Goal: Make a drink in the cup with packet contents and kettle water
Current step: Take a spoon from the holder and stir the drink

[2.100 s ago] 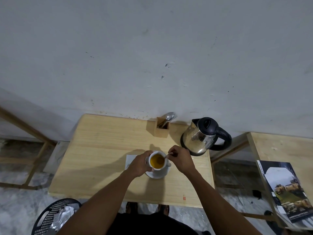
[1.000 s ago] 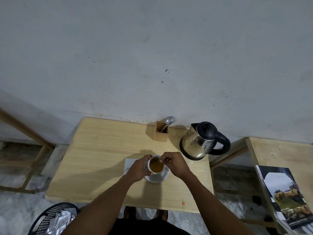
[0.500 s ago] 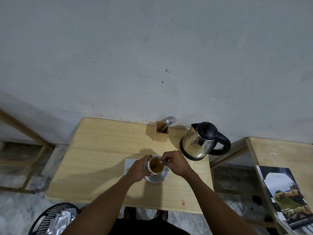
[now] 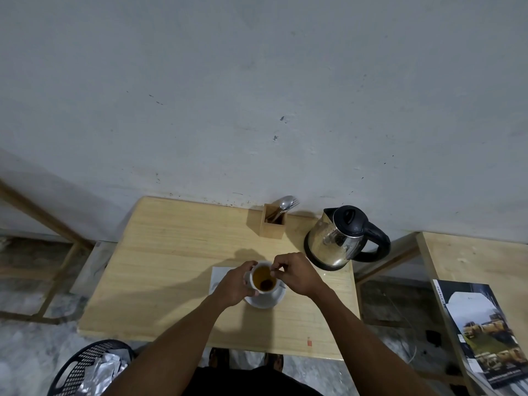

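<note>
A white cup (image 4: 263,278) full of amber-brown drink stands on a white saucer (image 4: 268,300) near the middle of the wooden table (image 4: 171,267). My left hand (image 4: 235,284) wraps the cup's left side. My right hand (image 4: 297,274) hovers at the cup's right rim, fingers pinched on a thin spoon handle that dips into the drink; the spoon's bowl is hidden in the liquid. A steel kettle (image 4: 335,241) with a black lid and handle stands to the right, behind my right hand. A white paper (image 4: 218,277) lies under my left hand.
A wooden holder (image 4: 273,222) with a spoon and fork stands at the table's back edge by the wall. A black mesh bin (image 4: 85,367) with silver wrappers sits on the floor at lower left. A second table with a magazine (image 4: 485,332) is at right.
The drink has darkened from bright amber to brown. My right hand has shifted from the cup's right side to over its rim. The left hand stays on the cup.
</note>
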